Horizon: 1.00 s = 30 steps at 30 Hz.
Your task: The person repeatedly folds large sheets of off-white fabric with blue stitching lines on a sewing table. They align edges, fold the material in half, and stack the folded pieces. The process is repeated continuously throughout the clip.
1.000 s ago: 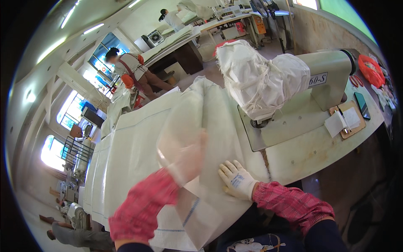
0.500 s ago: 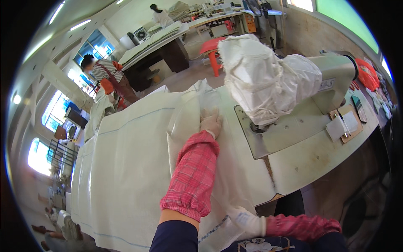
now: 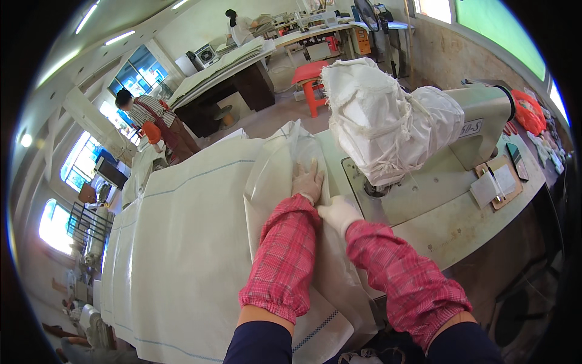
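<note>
A large white woven plastic sack (image 3: 194,255) with thin blue stripes lies spread over the table on my left. A translucent plastic liner (image 3: 285,155) is folded up along its right side. My left hand (image 3: 308,182), in a pale glove, lies flat on the liner with fingers spread. Just to its lower right, my right hand (image 3: 339,213), in a white glove, is closed on the liner's edge. Its fingertips are partly hidden. Red checked sleeves cover both forearms.
A sewing machine (image 3: 479,121) with its head wrapped in white cloth (image 3: 370,115) stands close on the right. Beyond lie a clipboard (image 3: 504,182), a phone (image 3: 517,161) and a red bag (image 3: 528,112). A red stool (image 3: 311,85) and two people are farther off.
My right hand has come up from the lower edge of the sack to beside my left hand and closed on the liner. My left hand stays on the liner, fingers now more spread.
</note>
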Motion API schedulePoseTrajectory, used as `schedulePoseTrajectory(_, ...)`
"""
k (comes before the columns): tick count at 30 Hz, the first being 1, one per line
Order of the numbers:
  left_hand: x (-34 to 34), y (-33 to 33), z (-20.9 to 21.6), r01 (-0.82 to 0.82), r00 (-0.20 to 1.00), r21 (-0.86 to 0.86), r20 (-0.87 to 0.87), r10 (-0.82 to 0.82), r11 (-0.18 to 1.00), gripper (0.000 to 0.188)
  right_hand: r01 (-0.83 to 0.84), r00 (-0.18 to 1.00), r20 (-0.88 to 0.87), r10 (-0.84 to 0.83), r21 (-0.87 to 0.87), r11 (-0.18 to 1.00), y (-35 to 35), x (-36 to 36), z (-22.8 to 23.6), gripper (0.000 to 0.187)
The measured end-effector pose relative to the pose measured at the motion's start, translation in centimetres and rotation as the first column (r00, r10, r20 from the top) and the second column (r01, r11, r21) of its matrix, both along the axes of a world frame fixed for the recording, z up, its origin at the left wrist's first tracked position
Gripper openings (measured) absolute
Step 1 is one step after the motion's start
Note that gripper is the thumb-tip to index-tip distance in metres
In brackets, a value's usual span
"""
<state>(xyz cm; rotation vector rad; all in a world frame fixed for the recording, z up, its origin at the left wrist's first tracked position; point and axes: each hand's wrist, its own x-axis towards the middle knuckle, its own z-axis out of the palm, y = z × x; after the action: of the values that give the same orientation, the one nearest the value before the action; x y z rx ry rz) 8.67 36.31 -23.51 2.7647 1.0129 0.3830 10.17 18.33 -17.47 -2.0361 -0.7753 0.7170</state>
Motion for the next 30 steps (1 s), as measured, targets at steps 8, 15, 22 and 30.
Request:
schedulePoseTrajectory(8, 2.3, -1.0, 0.9, 0.189, 0.959, 0.335, -0.264, -0.1, 0.923, 0.032, -0.259, 0.743, 0.554, 0.375, -0.278, 0.925, -12.5, -7.2, -2.0, 0.04)
schedulePoseTrajectory(15, 5.2, 3.7, -1.0, 0.047, 0.929, -0.077, -0.363, -0.072, 0.996, 0.033, -0.384, 0.713, 0.391, 0.582, -0.477, 0.791, -14.5, -8.7, 1.2, 0.065)
schedulePoseTrajectory(22, 6.1, 3.1, -2.8, 0.109, 0.986, -0.34, -0.081, -0.144, 0.934, 0.024, -0.364, 0.743, 0.353, 0.569, -0.5, 0.786, -17.9, -6.6, 1.5, 0.068)
schedulePoseTrajectory(30, 3.6, -10.9, -3.0, 0.198, 0.975, -0.151, 0.134, -0.179, 0.968, 0.018, -0.326, 0.815, 0.293, 0.499, -0.48, 0.814, -27.8, -7.9, 2.4, 0.067)
